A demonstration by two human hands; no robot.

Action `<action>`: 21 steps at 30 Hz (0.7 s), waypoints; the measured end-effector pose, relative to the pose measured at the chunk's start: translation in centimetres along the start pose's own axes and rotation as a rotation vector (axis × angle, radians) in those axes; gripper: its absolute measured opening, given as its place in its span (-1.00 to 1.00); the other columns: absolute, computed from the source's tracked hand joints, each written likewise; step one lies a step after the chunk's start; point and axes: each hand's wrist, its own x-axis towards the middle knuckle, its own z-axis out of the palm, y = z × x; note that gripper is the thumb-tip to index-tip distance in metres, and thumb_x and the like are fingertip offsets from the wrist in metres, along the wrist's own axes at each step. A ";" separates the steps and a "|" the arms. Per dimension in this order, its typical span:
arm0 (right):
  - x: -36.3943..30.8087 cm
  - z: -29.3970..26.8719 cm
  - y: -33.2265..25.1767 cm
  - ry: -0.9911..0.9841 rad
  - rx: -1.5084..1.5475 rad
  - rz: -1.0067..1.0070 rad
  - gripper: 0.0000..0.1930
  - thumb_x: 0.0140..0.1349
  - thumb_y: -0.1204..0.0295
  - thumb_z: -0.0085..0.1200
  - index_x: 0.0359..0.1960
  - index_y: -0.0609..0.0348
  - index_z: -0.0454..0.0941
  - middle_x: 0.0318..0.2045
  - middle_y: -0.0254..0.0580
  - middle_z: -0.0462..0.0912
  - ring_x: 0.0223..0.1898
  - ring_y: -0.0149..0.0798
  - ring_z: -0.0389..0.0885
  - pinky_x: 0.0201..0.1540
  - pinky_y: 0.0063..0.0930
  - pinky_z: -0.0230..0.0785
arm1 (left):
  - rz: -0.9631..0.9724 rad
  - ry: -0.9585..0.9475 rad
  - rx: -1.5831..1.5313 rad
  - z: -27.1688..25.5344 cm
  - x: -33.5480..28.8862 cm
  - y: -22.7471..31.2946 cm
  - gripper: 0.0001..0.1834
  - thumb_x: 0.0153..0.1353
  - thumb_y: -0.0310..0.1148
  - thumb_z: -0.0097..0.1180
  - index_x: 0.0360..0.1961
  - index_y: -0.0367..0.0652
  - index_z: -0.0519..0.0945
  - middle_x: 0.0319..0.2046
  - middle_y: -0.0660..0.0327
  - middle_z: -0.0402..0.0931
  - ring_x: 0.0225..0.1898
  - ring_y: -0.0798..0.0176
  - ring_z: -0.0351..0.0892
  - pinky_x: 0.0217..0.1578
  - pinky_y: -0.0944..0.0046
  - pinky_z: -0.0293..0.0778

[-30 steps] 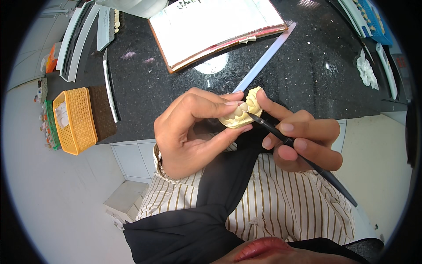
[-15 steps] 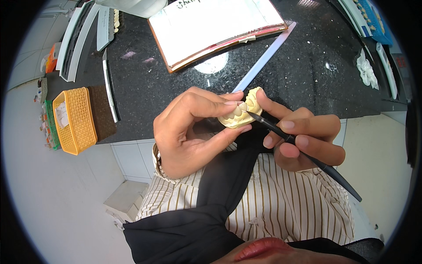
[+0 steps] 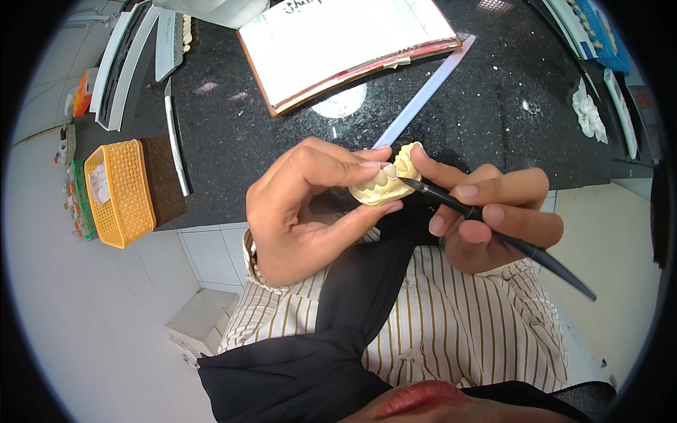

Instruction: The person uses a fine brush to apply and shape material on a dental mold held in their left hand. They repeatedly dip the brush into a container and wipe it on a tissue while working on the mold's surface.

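A pale yellow dental cast [image 3: 384,192] with a curved row of teeth is pinched between the thumb and fingers of my left hand [image 3: 300,204]. Whiter tooth pieces [image 3: 383,175] show on its left part, next to my left thumb and fingertip. My right hand [image 3: 501,215] grips a slim black pen-like tool [image 3: 522,247], its dark pointed end touching or very close to the teeth. A fingertip of that hand rests against the right end of the cast. I cannot make out the exact kind of tip.
Beyond my hands, an open notebook [image 3: 345,49] lies on the black speckled worktop [image 3: 493,120], with a pale blue strip [image 3: 427,92] beside it. A yellow basket [image 3: 123,194] stands at the left edge. Crumpled white tissue [image 3: 588,113] and a blue tray [image 3: 606,35] are at the right.
My right hand has shifted slightly right, and the tool's rear end has swung up and right. The tool's tip has moved a little right along the cast. My left hand stays nearly still.
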 end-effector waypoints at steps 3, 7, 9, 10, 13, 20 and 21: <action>0.1 -0.3 0.0 0.034 0.058 0.068 -0.73 0.06 0.67 0.12 -0.22 0.36 0.31 -0.30 0.06 0.39 -0.43 -0.29 0.61 -0.08 -0.13 0.53 | -0.032 -0.008 -0.039 -0.1 0.0 0.0 -0.58 -0.18 -0.70 0.32 -0.27 -0.35 0.40 -0.36 0.11 0.40 -0.22 0.19 0.55 -0.01 0.04 0.49; 0.5 -0.6 0.0 -0.005 0.073 0.102 -0.72 0.07 0.66 0.11 -0.22 0.34 0.29 -0.29 0.04 0.38 -0.42 -0.30 0.62 -0.10 -0.18 0.55 | -0.040 -0.022 -0.101 -0.4 0.1 -0.2 -0.58 -0.16 -0.69 0.31 -0.26 -0.35 0.39 -0.35 0.10 0.40 -0.20 0.18 0.55 0.00 0.07 0.49; 0.6 -0.7 -0.1 -0.044 0.045 0.103 -0.72 0.07 0.67 0.11 -0.22 0.33 0.29 -0.28 0.03 0.38 -0.42 -0.30 0.62 -0.10 -0.18 0.55 | -0.035 -0.028 -0.115 -0.4 0.1 -0.2 -0.59 -0.16 -0.69 0.31 -0.26 -0.35 0.39 -0.34 0.10 0.40 -0.19 0.17 0.55 0.00 0.08 0.49; 0.6 -0.7 -0.1 -0.051 0.036 0.106 -0.72 0.07 0.67 0.11 -0.22 0.33 0.29 -0.28 0.02 0.38 -0.42 -0.30 0.62 -0.09 -0.18 0.55 | -0.035 -0.031 -0.116 -0.5 0.1 -0.2 -0.59 -0.16 -0.69 0.31 -0.26 -0.35 0.39 -0.34 0.10 0.40 -0.18 0.17 0.54 0.01 0.08 0.48; 0.6 -0.6 -0.2 -0.055 0.023 0.121 -0.72 0.06 0.69 0.11 -0.21 0.32 0.30 -0.27 0.01 0.37 -0.41 -0.30 0.62 -0.08 -0.18 0.55 | -0.046 -0.032 -0.120 -0.5 0.0 -0.2 -0.59 -0.15 -0.69 0.31 -0.26 -0.35 0.39 -0.33 0.10 0.40 -0.18 0.17 0.54 0.01 0.08 0.48; 0.5 -0.5 -0.1 -0.024 0.036 0.103 -0.74 0.09 0.68 0.07 -0.21 0.33 0.29 -0.27 0.01 0.37 -0.45 -0.29 0.62 -0.11 -0.19 0.56 | -0.048 -0.042 -0.117 -0.6 0.0 -0.3 -0.59 -0.15 -0.68 0.31 -0.26 -0.34 0.39 -0.33 0.11 0.40 -0.17 0.18 0.54 0.01 0.07 0.48; 0.3 -0.4 0.1 0.014 0.058 0.094 -0.75 0.10 0.68 0.06 -0.20 0.34 0.28 -0.27 0.02 0.38 -0.46 -0.28 0.62 -0.11 -0.19 0.56 | -0.052 -0.033 -0.119 -0.5 0.0 -0.3 -0.59 -0.15 -0.68 0.31 -0.27 -0.34 0.39 -0.34 0.11 0.40 -0.18 0.19 0.54 0.01 0.06 0.48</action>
